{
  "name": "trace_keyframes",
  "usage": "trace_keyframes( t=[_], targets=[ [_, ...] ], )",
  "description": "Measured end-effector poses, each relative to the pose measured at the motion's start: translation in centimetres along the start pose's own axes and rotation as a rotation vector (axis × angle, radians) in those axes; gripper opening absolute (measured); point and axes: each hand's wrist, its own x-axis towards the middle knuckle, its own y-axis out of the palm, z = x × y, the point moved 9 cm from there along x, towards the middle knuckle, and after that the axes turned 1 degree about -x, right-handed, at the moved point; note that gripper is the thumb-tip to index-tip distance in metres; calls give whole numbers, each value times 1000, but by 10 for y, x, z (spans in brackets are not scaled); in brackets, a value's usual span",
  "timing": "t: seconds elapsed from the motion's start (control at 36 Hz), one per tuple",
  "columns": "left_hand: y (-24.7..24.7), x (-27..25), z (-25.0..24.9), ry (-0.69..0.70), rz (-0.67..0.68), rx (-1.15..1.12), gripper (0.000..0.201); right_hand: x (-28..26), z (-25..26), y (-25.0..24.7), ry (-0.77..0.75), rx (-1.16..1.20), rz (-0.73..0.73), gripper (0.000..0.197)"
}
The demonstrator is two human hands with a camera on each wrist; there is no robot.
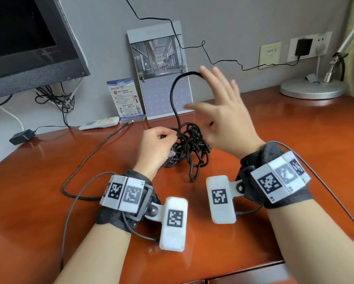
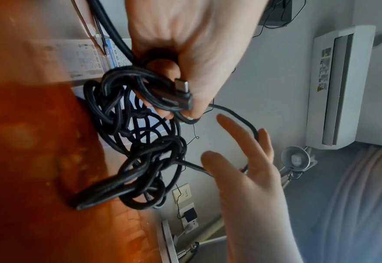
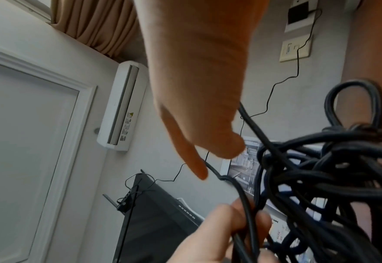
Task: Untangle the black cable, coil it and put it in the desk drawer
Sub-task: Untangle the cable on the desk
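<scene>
The black cable (image 1: 189, 145) lies in a knotted heap on the brown wooden desk (image 1: 295, 140). My left hand (image 1: 156, 141) grips several strands at the heap's left side. In the left wrist view its fingers also hold the angled plug (image 2: 181, 89). One long loop (image 1: 175, 93) arches up from the heap and over the fingers of my right hand (image 1: 220, 108). That hand is raised above the heap with fingers straight and spread. In the right wrist view the strand (image 3: 251, 122) passes behind my right fingers (image 3: 192, 151), with the tangle (image 3: 320, 178) to the right.
A monitor (image 1: 28, 42) stands at the back left, with a calendar (image 1: 161, 70), card stand (image 1: 124, 99) and remote (image 1: 99, 123) along the wall. A lamp base (image 1: 313, 89) sits at the back right. Another dark cable stretch (image 1: 86, 158) runs across the desk's left side.
</scene>
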Motion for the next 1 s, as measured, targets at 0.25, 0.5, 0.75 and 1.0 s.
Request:
trace_keyframes(
  t=[0.25, 0.5, 0.75, 1.0],
  targets=[
    [12, -4, -8, 46, 66, 11, 26, -2, 6, 37, -4, -63, 249, 42],
    [12, -5, -7, 31, 74, 12, 27, -3, -8, 40, 112, -99, 236, 14],
    [1, -1, -5, 22, 39, 9, 23, -32, -86, -11, 758, -66, -149, 26],
    [-11, 1, -4, 29, -31, 54, 21, -68, -128, 0, 1147, 87, 15, 32]
  ],
)
